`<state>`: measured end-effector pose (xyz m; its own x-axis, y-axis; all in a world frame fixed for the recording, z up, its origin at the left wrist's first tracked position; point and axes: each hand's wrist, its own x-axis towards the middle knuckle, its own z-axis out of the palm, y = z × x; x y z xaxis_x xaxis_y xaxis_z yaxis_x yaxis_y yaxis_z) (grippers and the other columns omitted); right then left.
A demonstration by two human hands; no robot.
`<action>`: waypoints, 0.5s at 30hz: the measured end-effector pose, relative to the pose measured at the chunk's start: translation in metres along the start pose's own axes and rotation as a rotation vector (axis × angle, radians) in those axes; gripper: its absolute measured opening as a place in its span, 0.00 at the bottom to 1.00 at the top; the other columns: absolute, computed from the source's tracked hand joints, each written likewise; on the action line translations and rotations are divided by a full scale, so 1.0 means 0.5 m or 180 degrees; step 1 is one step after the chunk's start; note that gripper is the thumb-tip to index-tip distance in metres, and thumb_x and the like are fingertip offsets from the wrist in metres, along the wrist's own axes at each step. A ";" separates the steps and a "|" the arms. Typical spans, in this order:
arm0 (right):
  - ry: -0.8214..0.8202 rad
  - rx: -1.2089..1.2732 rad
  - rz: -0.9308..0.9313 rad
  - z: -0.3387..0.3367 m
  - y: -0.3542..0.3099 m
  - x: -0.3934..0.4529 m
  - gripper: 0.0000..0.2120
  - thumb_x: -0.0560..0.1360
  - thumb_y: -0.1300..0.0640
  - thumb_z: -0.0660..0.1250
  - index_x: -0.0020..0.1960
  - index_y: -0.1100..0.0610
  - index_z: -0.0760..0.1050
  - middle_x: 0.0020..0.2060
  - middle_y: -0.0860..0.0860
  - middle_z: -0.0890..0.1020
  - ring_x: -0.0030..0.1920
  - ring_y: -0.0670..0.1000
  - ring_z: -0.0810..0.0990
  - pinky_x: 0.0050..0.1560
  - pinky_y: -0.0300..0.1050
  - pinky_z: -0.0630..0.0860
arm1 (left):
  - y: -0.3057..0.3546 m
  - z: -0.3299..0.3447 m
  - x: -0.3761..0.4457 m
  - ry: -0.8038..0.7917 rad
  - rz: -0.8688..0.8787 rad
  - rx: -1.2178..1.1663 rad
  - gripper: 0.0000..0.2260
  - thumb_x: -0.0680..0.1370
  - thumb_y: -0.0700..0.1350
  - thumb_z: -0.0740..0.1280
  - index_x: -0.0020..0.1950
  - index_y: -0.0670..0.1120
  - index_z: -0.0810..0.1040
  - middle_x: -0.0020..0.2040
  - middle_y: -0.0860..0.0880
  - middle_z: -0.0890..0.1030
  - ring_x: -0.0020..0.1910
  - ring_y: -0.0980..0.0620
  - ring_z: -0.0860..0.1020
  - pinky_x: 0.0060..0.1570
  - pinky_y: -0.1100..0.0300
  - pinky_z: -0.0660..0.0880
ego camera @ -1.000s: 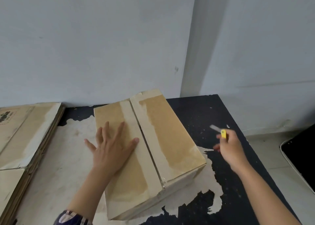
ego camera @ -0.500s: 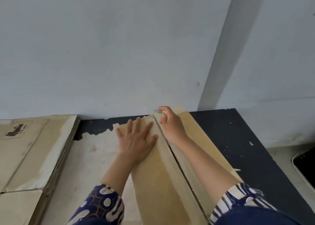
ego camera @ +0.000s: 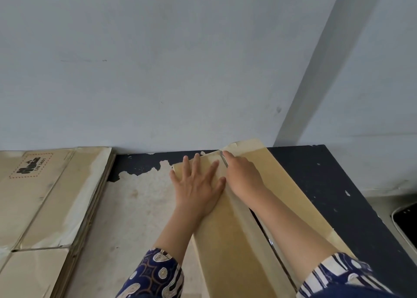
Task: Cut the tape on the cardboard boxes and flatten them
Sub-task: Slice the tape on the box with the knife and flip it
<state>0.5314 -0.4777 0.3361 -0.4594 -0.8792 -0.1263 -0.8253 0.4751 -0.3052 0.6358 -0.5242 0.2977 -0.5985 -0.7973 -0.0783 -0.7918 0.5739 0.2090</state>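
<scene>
Head view: box (ego camera: 225,241) sits lower centre, long axis running from about 6 o'clock near you up to 12 o'clock at the wall. Taped centre seam (ego camera: 244,216) follows that same axis.

Your right hand (ego camera: 243,178) is at the far end of the seam, fingers curled round the cutter; only the thin grey blade (ego camera: 223,160) shows past the fingertips, the handle is hidden. Blade tip sits on the seam close to the far edge of the box.

Your left hand (ego camera: 198,185) lies flat, fingers spread, pressing the left flap, touching the right hand at 9 o'clock of it.

Likely stroke: a pull along the seam from 12 toward 6, straight at your body. Right hand is the one on the line; left thumb sits just beside that line, so mind it.

Flattened boxes (ego camera: 45,196) are stacked at 9 o'clock on the table (ego camera: 320,185), well apart.
</scene>
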 end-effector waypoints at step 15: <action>-0.0122 -0.0131 -0.0058 -0.016 0.002 0.014 0.20 0.77 0.65 0.51 0.67 0.59 0.67 0.58 0.59 0.75 0.58 0.60 0.74 0.53 0.49 0.71 | -0.002 -0.002 -0.006 0.0215 -0.0123 -0.0357 0.19 0.81 0.57 0.48 0.72 0.61 0.60 0.77 0.52 0.51 0.76 0.49 0.46 0.70 0.45 0.47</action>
<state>0.5247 -0.4829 0.3425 -0.4320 -0.8880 -0.1576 -0.8466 0.4595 -0.2687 0.6386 -0.5225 0.2989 -0.5554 -0.8313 -0.0233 -0.7932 0.5211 0.3150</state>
